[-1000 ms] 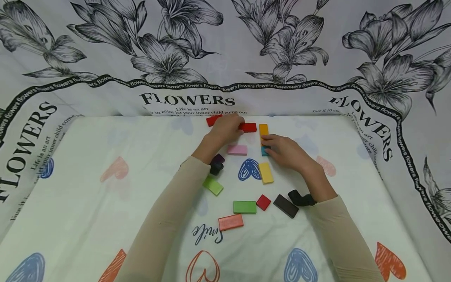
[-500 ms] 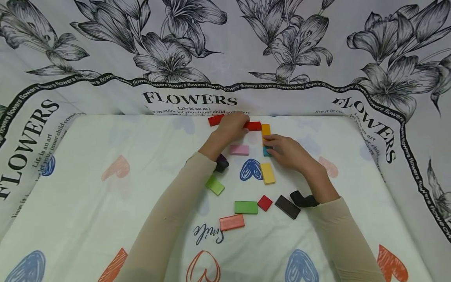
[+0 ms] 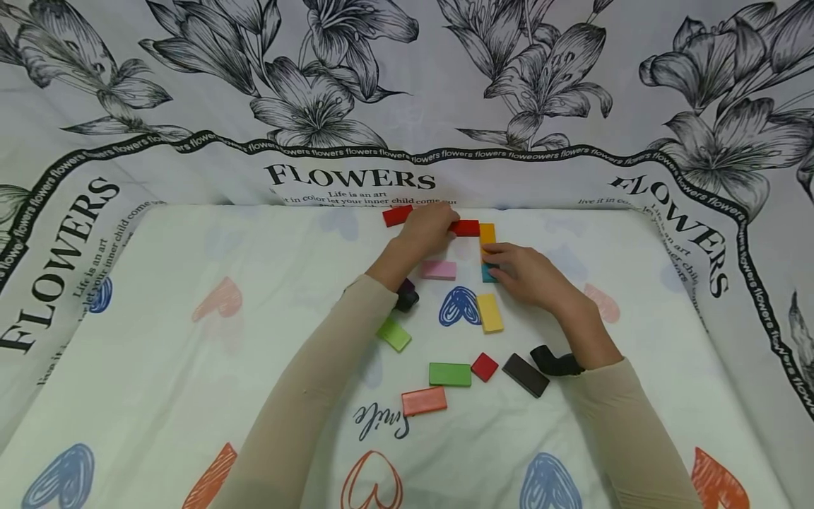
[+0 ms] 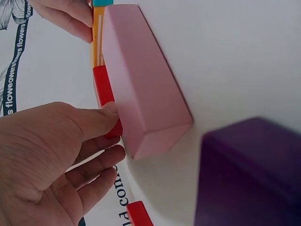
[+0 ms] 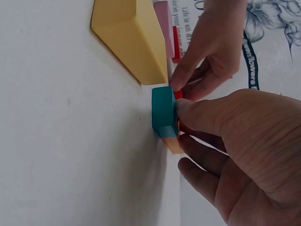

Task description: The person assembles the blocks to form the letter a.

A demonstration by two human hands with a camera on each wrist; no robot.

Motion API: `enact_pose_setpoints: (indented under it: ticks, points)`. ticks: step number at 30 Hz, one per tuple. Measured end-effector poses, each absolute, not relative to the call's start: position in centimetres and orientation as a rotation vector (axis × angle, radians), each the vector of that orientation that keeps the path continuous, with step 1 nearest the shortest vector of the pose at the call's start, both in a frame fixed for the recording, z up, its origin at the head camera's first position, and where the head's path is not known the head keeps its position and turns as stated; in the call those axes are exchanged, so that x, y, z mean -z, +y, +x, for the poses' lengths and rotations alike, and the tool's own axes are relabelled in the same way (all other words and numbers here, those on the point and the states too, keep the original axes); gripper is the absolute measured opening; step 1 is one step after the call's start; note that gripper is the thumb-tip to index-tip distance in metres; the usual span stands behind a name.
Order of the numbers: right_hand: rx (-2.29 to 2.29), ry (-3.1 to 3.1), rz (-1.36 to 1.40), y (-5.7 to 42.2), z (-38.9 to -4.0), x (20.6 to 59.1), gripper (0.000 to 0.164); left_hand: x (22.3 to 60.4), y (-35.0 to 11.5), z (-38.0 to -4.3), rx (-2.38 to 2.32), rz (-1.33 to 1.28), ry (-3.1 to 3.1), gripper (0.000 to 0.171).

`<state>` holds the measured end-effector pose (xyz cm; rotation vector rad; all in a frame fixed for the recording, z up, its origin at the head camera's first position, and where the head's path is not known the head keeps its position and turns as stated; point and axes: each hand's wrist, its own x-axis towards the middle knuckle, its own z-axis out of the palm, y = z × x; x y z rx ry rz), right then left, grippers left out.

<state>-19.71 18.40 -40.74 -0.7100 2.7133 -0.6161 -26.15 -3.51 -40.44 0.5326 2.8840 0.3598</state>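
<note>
My left hand (image 3: 427,232) pinches a red block (image 3: 468,227) at its left end, thumb against the near side. The red block's right end meets the top of an orange block (image 3: 487,232). A teal block (image 3: 488,278) sits end to end with the orange one, on its near side. My right hand (image 3: 526,276) holds this pair from the right. In the right wrist view its thumb is on the teal block (image 5: 163,108) and its fingers reach behind to the orange. Close to the left hand stands a pink block (image 4: 141,84).
Another red block (image 3: 397,215) lies left of my left hand, and a dark purple block (image 4: 249,174) lies under that forearm. Nearer are yellow (image 3: 490,313), lime (image 3: 394,334), green (image 3: 450,374), small red (image 3: 485,367), salmon (image 3: 424,401) and black (image 3: 526,375) blocks on the patterned cloth (image 3: 254,396).
My left hand has slid the red block a little right, closing the small gap to the orange block. The right hand stays at the orange and teal blocks. The head view has shifted slightly.
</note>
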Motion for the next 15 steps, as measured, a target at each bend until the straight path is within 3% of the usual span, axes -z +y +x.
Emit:
enact_pose_setpoints:
  ticks: [7,15]
  points:
    - [0.622,2.718,-0.735,18.37,-19.76,40.54,0.041,40.41,-3.71,-26.01,-0.356,0.541,2.882,0.038]
    - [0.613,2.705,-0.706,18.42,-19.68,40.56,0.043,40.35,-4.13,-25.16,-0.385,0.527,2.834,0.057]
